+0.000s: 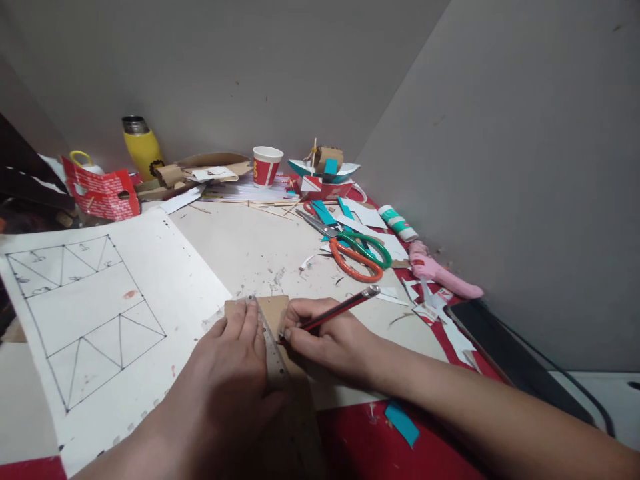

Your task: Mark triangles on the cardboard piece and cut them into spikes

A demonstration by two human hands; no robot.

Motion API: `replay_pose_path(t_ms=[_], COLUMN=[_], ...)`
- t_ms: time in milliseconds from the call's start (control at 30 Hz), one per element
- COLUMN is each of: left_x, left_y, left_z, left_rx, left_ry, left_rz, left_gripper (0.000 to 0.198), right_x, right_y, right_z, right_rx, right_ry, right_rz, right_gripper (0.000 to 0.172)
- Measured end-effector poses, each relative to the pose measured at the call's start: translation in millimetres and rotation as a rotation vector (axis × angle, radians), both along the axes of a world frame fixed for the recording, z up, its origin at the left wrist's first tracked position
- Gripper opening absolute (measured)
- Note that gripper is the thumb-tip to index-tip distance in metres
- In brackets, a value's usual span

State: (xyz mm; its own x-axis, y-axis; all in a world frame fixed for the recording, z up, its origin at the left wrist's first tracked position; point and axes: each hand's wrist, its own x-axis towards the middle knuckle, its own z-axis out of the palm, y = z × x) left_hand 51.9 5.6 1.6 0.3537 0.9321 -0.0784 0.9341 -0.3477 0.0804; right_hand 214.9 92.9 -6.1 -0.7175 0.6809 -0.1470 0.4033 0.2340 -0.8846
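Note:
My left hand point(233, 363) lies with stretched fingers over a ruler point(276, 363), pressing it against a piece of brown cardboard point(275, 308). The ruler's right edge shows past my fingers; its near end is dark and blurred. My right hand point(333, 337) pinches a red-and-black pencil point(343, 310), its tip down at the cardboard just right of the ruler. To the left lies a white paper sheet point(90, 313) with hand-drawn rectangles and zigzag triangle lines. My left forearm covers part of that sheet.
Scissors point(357, 257) with orange and green handles lie ahead, near a pink glue gun point(445, 270) and a dark phone-like slab point(515, 360). A paper cup point(267, 167), a yellow bottle point(143, 150) and a small model boat point(325, 170) stand at the back. Paper scraps surround them.

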Motion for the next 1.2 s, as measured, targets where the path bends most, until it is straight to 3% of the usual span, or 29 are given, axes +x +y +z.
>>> replay_pose_path(t_ms=[300,567,967,1200], left_x=[0.5,2.3,2.1,0.5], left_y=[0.0,2.3,2.9,1.8], left_z=[4.7,14.2,18.1,14.0], left_rx=[-0.072,-0.294,-0.27,-0.188], left_ry=[0.011,0.059,0.042,-0.02], left_rz=[0.028,0.134,0.119,0.096], left_gripper=[0.073,0.078,0.08,0.081], right_x=[1.7,-5.7,-8.7,-12.3], right_y=[2.9,5.0,9.0,10.2], right_z=[-3.6,-4.9,-12.2,-15.4], right_rx=[-0.059,-0.31,-0.1,-0.075], right_ry=[0.077,0.152,0.194,0.201], right_rz=[-0.143,-0.248,-0.194,-0.184], right_gripper=[0.009,0.008,0.009,0.008])
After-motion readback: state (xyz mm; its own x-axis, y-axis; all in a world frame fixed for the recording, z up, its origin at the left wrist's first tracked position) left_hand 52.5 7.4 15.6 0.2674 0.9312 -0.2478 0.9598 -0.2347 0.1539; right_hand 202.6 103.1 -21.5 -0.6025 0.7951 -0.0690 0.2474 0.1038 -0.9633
